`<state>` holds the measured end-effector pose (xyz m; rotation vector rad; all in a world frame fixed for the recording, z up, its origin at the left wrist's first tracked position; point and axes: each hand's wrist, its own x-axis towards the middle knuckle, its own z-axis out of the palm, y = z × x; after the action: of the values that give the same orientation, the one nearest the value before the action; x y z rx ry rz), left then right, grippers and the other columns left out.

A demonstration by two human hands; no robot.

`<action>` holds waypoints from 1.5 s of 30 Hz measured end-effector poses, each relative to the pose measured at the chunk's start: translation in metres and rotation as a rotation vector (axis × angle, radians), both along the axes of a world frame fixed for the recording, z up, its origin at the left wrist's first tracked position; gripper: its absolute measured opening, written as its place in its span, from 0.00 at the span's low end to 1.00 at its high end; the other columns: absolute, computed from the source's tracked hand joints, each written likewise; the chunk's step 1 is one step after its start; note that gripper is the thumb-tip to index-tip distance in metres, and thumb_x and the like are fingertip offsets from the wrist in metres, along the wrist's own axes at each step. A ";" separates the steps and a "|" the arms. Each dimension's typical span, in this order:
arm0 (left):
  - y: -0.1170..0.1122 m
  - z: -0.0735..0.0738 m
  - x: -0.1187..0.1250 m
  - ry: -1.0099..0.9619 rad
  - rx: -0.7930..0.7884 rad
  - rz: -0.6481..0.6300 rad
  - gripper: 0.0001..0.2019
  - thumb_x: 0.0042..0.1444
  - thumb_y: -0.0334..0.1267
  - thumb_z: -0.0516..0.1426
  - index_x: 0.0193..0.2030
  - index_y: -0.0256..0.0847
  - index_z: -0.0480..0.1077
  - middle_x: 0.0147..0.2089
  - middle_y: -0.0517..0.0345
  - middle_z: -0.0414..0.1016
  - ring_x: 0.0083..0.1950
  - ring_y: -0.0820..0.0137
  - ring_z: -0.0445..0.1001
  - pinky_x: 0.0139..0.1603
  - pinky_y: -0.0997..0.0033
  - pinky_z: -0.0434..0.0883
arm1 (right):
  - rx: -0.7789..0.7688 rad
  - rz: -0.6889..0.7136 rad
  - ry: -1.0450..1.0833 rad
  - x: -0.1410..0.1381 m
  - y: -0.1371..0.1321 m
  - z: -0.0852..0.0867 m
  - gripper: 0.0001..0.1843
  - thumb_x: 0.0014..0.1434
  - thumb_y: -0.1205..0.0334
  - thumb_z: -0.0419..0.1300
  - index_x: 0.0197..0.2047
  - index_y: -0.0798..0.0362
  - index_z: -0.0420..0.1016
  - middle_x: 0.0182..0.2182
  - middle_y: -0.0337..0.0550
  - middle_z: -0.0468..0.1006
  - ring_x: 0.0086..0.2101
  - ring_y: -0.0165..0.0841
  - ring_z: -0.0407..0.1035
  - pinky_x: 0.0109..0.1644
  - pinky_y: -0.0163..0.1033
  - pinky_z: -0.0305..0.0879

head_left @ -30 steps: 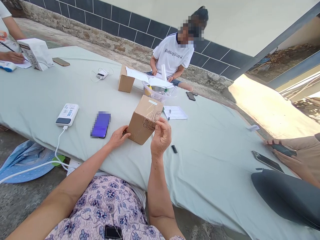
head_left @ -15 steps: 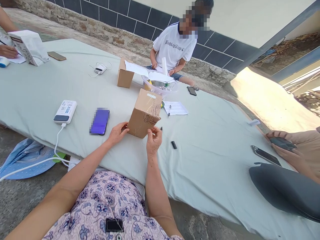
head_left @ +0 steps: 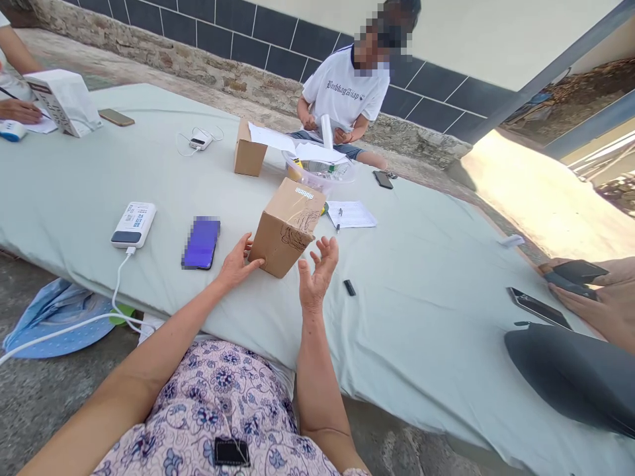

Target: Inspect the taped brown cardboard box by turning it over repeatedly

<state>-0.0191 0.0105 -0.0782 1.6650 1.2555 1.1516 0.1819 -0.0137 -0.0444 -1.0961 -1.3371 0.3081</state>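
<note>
A small brown cardboard box (head_left: 288,225), taped over and with dark pen scribbles on its side, stands tilted on the pale green sheet (head_left: 421,317). My left hand (head_left: 237,263) rests against the box's lower left edge, fingers spread. My right hand (head_left: 318,274) hovers just right of the box, palm up, fingers apart, holding nothing. A small black pen cap (head_left: 350,287) lies on the sheet to the right of that hand.
A purple phone (head_left: 201,242) and a white power bank (head_left: 133,225) with cable lie left of the box. Behind it are a clear bowl (head_left: 317,173), a paper with a pen (head_left: 350,214) and a second box (head_left: 249,153). People sit opposite, left and right.
My right hand has let go of the box's right side and opened, palm up. The box has settled lower, with my left hand still against it.
</note>
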 end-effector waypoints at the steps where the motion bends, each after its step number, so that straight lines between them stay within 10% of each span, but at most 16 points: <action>1: 0.000 0.001 0.000 0.014 -0.006 -0.005 0.41 0.57 0.49 0.61 0.74 0.46 0.49 0.65 0.47 0.70 0.62 0.59 0.71 0.63 0.54 0.70 | 0.003 0.019 -0.046 0.003 0.001 0.007 0.41 0.62 0.41 0.57 0.72 0.43 0.49 0.69 0.55 0.57 0.67 0.41 0.60 0.64 0.53 0.67; 6: 0.000 -0.001 0.000 0.192 0.035 -0.035 0.43 0.59 0.46 0.59 0.77 0.47 0.43 0.60 0.48 0.74 0.53 0.58 0.75 0.54 0.58 0.72 | -0.018 0.070 -0.204 0.006 0.017 0.034 0.33 0.65 0.42 0.52 0.69 0.42 0.56 0.74 0.50 0.46 0.73 0.43 0.47 0.69 0.58 0.60; 16: 0.002 -0.005 0.002 0.249 0.023 -0.005 0.36 0.60 0.38 0.53 0.76 0.49 0.50 0.47 0.54 0.78 0.44 0.60 0.74 0.49 0.61 0.71 | 0.085 0.008 -0.145 -0.011 0.034 0.023 0.20 0.66 0.50 0.53 0.57 0.50 0.68 0.60 0.53 0.68 0.66 0.39 0.61 0.64 0.51 0.67; 35: 0.000 -0.004 0.002 0.220 0.018 0.036 0.37 0.60 0.35 0.53 0.76 0.49 0.50 0.49 0.55 0.79 0.47 0.60 0.76 0.52 0.60 0.72 | -0.012 0.085 -0.145 -0.008 0.020 0.025 0.30 0.65 0.49 0.55 0.67 0.48 0.60 0.66 0.54 0.65 0.65 0.38 0.63 0.59 0.45 0.72; 38: 0.000 -0.005 0.003 0.240 0.034 0.027 0.37 0.60 0.35 0.53 0.76 0.51 0.49 0.49 0.55 0.78 0.47 0.59 0.76 0.51 0.60 0.72 | -0.096 0.151 -0.082 0.015 0.019 0.013 0.35 0.65 0.47 0.53 0.71 0.49 0.53 0.62 0.55 0.70 0.60 0.36 0.69 0.59 0.45 0.71; 45: 0.003 -0.006 0.004 0.291 0.019 0.030 0.36 0.62 0.36 0.53 0.76 0.47 0.48 0.48 0.52 0.77 0.50 0.58 0.75 0.53 0.59 0.72 | -0.689 -0.347 -0.411 0.063 0.009 -0.015 0.22 0.57 0.58 0.61 0.53 0.53 0.78 0.53 0.54 0.73 0.56 0.42 0.65 0.62 0.52 0.62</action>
<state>-0.0153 0.0131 -0.0842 1.8834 1.4550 0.9643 0.2451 -0.0046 -0.0592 -2.0290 -1.3962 0.3015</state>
